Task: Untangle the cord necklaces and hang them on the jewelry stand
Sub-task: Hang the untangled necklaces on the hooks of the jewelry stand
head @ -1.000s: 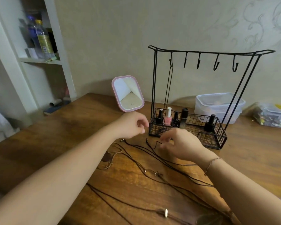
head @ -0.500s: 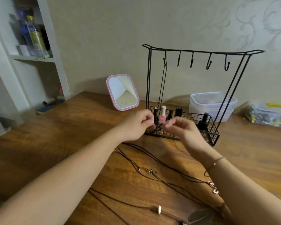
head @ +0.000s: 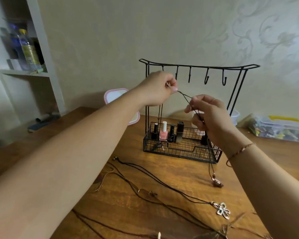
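While both hands are raised in front of the jewelry stand (head: 197, 66), a dark cord necklace (head: 186, 97) runs taut between them. Left hand (head: 158, 88): thumb and forefinger pinched shut on one end of the cord, just below the stand's leftmost hooks. Right hand (head: 209, 116): fingers curled closed around the same cord, lower and to the right of the left fingertips. From under the right fingers the cord drops straight down past the stand's wire basket (head: 179, 149); its small pendant (head: 217, 182) hangs at or just above the wooden table (head: 179, 171), cannot tell whether touching.

Beaded bracelet (head: 238, 151) on the right wrist.

Another cord (head: 160, 111) already hangs from a left hook, directly below the left fingers, running down toward the basket.

Below and nearer than both hands: several loose cords (head: 145, 190) spread across the table, crossing one another. One ends in a silver flower pendant (head: 223, 210), well below the right wrist. A pale bead (head: 159, 236) sits at the bottom edge.

In the basket, beneath the gap between the hands: a pink nail polish bottle (head: 163, 132) among dark bottles (head: 171, 133).

Behind the left forearm, a pink-framed mirror (head: 114, 96), partly hidden. Beyond the right fingers, clear plastic containers (head: 280, 128) against the wall. Far left of the left hand, a white shelf (head: 24, 72) with bottles, blurred.
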`<state>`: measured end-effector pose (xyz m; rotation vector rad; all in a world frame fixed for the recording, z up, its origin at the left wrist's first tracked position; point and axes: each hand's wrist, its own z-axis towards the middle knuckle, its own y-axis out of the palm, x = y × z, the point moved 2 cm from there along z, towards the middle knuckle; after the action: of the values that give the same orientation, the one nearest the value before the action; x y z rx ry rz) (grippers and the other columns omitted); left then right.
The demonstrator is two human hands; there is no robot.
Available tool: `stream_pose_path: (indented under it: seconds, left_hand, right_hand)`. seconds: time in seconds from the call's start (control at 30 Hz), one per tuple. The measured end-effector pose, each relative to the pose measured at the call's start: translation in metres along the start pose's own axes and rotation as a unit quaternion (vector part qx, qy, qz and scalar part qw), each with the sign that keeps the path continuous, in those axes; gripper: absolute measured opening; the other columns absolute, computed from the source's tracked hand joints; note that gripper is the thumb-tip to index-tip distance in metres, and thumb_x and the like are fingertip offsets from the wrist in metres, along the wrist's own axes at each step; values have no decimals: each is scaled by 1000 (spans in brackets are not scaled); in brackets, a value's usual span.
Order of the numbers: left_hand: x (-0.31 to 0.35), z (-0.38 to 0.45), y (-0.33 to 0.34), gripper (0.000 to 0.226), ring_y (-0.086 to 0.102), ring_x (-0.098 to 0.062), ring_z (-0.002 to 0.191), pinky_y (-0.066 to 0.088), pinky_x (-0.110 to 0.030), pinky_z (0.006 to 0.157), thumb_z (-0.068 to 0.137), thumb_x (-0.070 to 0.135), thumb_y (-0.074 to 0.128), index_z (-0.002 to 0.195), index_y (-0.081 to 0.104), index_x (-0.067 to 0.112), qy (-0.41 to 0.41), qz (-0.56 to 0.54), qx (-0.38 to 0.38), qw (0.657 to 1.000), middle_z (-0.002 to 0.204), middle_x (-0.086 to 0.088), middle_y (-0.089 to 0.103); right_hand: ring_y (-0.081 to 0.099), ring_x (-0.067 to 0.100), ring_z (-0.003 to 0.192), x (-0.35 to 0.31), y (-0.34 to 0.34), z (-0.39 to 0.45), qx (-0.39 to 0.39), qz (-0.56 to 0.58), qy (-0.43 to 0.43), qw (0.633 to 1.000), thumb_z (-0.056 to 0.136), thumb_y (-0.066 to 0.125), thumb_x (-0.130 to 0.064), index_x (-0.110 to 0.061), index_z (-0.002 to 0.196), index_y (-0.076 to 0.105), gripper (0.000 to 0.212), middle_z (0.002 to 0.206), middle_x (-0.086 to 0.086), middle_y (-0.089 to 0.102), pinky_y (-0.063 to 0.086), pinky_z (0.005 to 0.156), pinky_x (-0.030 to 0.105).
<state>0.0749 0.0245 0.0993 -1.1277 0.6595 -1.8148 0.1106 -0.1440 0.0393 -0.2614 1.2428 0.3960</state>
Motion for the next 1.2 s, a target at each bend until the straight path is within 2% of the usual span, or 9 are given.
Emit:
stream_pose_path:
  seconds: [0.23,0.5,0.77,0.83,0.9,0.97,1.03,1.13,1.2]
  left_hand:
    - [10,13,-15,14,54,-7,41,32,-18,39,102,15,52,91,60,12,-96,-264,72,957,79,-3,69]
    - [3,29,-23,23,47,-15,57,35,-23,55,99,20,52,77,54,25,-52,-137,157,977,70,5,58]
    - [-3,13,-42,37,36,-12,56,30,-24,50,102,-5,35,89,65,14,59,-173,-26,983,76,-8,46]
    - [-2,10,-46,43,46,-2,63,40,-14,58,98,-10,34,95,70,13,85,-71,-76,991,83,1,57]
    - [-2,9,-45,48,56,5,88,45,-8,87,95,-13,33,100,72,15,114,0,-102,988,96,7,63]
    - [-2,10,-42,46,62,-11,96,48,-29,102,95,-8,34,97,72,18,121,21,-71,990,98,-3,66]
    - [0,10,-42,39,63,-11,79,53,-35,86,95,-6,34,95,70,9,119,9,-17,993,87,-7,65]
    - [5,7,-41,37,45,4,50,35,-6,55,94,-18,29,93,63,-4,118,-77,11,990,62,17,54]
    - [6,4,-43,40,39,-1,50,30,-5,50,94,-18,29,97,66,-2,110,-85,-14,990,63,8,52]
  right_hand:
    - [33,6,48,-17,11,4,51,-60,-63,995,100,55,-25,-19,79,61,23,58,-4,42,29,43,14]
    - [44,-5,36,-23,28,25,58,-76,-72,993,100,55,-28,-22,83,66,21,40,-21,52,31,45,10]
    - [22,10,43,-25,20,30,-61,52,-32,996,104,46,-23,-20,86,64,26,47,-9,32,14,40,21]
    - [25,11,44,-28,17,29,-77,57,-18,995,104,44,-21,-19,81,59,28,49,-7,37,15,41,22]
    - [33,14,45,-29,16,29,-78,48,-4,996,102,42,-19,-17,79,55,27,55,-2,46,18,42,24]
    - [39,16,44,-29,18,29,-82,48,0,995,100,39,-18,-15,79,51,25,60,1,53,19,43,26]
    - [40,16,43,-28,21,29,-94,52,-3,994,101,38,-18,-14,79,50,25,62,2,55,18,44,27]
    - [45,17,44,-26,24,27,-92,35,-14,995,101,42,-16,-13,78,53,25,67,4,58,26,41,24]
    - [53,19,55,-26,24,28,-75,60,-23,995,97,45,-13,-10,80,56,21,76,6,60,39,46,27]
